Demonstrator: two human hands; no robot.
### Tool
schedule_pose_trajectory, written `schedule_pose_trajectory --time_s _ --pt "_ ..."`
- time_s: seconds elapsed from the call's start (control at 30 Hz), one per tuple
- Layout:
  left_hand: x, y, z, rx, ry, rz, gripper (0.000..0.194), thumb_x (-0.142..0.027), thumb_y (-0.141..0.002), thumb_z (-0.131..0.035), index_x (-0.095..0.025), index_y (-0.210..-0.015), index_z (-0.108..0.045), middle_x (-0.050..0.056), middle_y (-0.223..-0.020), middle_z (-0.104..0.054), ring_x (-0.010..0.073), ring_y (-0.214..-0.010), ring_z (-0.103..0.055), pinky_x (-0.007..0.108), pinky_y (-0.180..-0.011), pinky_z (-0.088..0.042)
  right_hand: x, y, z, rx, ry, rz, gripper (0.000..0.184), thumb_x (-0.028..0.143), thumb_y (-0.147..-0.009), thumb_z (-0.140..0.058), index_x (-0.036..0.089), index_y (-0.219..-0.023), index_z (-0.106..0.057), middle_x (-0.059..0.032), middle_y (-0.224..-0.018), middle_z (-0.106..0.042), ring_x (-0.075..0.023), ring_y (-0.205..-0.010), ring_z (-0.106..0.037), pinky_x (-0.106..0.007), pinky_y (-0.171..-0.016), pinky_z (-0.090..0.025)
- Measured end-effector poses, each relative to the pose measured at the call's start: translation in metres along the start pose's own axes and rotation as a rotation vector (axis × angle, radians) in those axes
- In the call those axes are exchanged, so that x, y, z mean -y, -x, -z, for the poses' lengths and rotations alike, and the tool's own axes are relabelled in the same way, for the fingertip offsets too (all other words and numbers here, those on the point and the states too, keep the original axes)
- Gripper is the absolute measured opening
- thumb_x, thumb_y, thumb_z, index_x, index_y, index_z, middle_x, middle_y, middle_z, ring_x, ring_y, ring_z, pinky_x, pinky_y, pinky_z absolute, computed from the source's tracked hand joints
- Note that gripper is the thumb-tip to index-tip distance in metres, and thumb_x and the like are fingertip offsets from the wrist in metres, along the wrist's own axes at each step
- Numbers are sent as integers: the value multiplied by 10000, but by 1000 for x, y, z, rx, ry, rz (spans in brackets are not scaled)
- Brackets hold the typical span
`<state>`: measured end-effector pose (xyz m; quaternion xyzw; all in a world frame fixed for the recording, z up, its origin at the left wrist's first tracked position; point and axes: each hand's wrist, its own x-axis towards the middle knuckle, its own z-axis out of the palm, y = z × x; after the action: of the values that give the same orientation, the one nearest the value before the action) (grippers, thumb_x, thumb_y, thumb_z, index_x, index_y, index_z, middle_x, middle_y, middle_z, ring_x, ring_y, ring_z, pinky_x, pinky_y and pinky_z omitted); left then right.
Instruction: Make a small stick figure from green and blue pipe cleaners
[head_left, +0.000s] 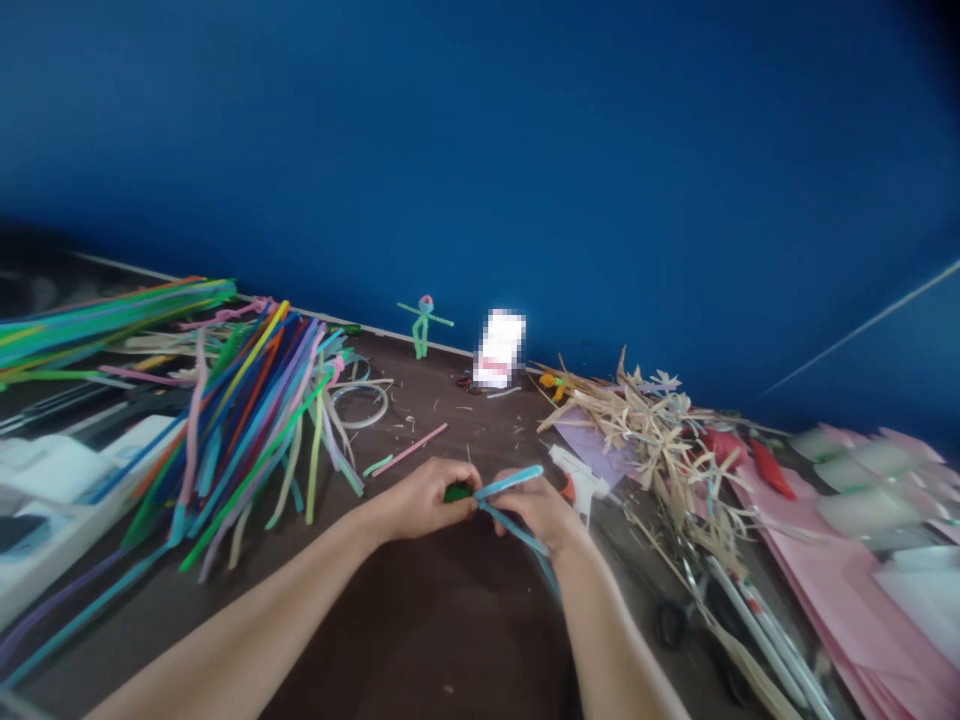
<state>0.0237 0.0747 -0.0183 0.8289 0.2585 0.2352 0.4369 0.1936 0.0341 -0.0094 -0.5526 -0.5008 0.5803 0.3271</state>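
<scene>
Light-blue fuzzy pipe cleaner [511, 482] bends beside the left hand [427, 500], above the dark brown surface [420, 620], its two lengths crossing over the right hand [534, 512]. The left grip is closed around a dark-green fuzzy piece [456, 493]; whether the right grip is closed, I cannot tell.

Two hands [431, 495], one little green figure [423, 327] and one blurred-out white rectangle [500, 350] far back, one glue gun [579, 474] right, plus pipe cleaners [251, 410] on the left, way too many to count.
</scene>
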Motion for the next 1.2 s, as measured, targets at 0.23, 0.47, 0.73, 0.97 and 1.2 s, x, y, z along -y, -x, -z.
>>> schedule_pose_trajectory --time_s 0.23,0.47,0.73,0.97,1.2 --pt "-6 1 0 -23 78 -36 80 -185 -743 -487 -143 -743 -555 9 -706 -575 117 -670 -521 210 -622 -384 -13 -7 5 53 -73 -124 139 261 -626 -560 142 -557 -575 46 -328 -506 -65 -257 -394 -164 -283 -270" --pt "-1 0 -7 -36 500 125 138 -269 -762 -484 -134 -755 -514 16 -691 -585 111 -637 -539 222 -576 -423 -20 -9 3 187 -243 -59 223 335 -649 -591 122 -583 -579 34 -317 -497 -56 -226 -362 -153 -247 -219" --pt "9 -8 -12 -292 479 296 129 -274 -712 -497 -145 -717 -485 -6 -631 -558 133 -623 -555 214 -506 -419 -17 -11 -10 -102 84 104 272 366 -737 -513 141 -607 -594 61 -339 -429 -42 -283 -322 -166 -320 -224" --pt "15 -9 -9 -413 88 293 75 -210 -685 -472 -148 -665 -509 -20 -588 -542 116 -531 -508 219 -507 -392 -16 -4 -23 -383 703 371 179 250 -752 -487 202 -757 -659 -1 -584 -626 -127 -525 -551 -210 -526 -371" --pt "19 -8 -6 -252 10 288 71 -207 -678 -450 -157 -686 -501 -36 -549 -512 100 -472 -489 195 -458 -359 -7 3 -17 -489 862 549 157 191 -775 -474 200 -776 -631 -38 -731 -624 -151 -696 -568 -233 -661 -396"
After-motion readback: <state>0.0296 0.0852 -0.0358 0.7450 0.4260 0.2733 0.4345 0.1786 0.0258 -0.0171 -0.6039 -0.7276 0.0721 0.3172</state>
